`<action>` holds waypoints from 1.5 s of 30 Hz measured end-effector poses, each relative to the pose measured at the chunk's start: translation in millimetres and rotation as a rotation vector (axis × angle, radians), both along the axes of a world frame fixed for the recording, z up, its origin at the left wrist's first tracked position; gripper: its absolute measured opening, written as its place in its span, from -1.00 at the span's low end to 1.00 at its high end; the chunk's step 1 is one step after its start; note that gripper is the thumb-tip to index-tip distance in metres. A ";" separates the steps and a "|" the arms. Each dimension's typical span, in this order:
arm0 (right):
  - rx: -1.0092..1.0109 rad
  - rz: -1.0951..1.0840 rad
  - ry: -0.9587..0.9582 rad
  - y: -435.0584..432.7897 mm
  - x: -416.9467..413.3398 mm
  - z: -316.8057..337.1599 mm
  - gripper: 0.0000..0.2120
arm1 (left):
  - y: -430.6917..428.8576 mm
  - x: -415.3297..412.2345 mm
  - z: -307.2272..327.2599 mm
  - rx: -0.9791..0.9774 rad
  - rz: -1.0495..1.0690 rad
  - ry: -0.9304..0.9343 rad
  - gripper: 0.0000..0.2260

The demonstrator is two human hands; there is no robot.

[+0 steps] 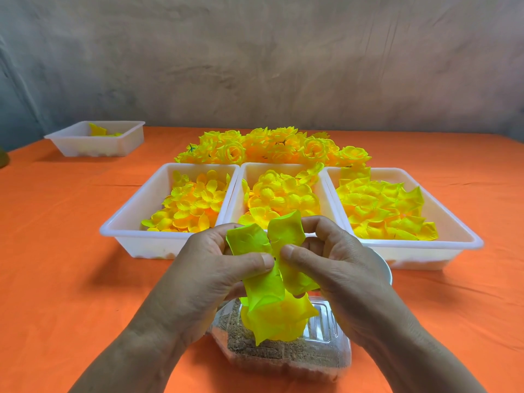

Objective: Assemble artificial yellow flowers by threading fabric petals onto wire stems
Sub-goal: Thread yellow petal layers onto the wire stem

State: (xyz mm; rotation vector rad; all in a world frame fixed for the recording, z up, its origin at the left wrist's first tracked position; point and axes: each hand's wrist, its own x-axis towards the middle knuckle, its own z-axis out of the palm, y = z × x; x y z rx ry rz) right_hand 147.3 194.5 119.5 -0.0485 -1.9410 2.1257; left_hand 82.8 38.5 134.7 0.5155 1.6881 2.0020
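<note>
Yellow fabric petal piece, held up in both hands

The petal piece [266, 290] is bright yellow-green with several lobes and a tiny centre hole, pinched between the thumbs of the left hand [215, 268] and right hand [337, 262]. Another yellow layer [279, 316] hangs just below. Loose petals [190, 202] sit behind it, and finished flowers [272, 148] are heaped further back.

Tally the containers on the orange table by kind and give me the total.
White rectangular plastic trays: 4 (three side by side, one far left)
Clear plastic container of brown granules: 1
White round dish, mostly hidden: 1
Total: 6
</note>
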 end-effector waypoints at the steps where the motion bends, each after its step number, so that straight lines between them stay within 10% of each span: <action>1: -0.001 -0.001 0.004 -0.1 0.5 0.2 -0.83 | -0.1 0.2 -0.1 0.000 0.003 0.012 -0.77; 45: 0.149 -0.047 -0.161 6.4 -5.2 -15.7 -0.76 | 3.1 -7.0 -23.4 -0.096 0.004 -0.172 -0.71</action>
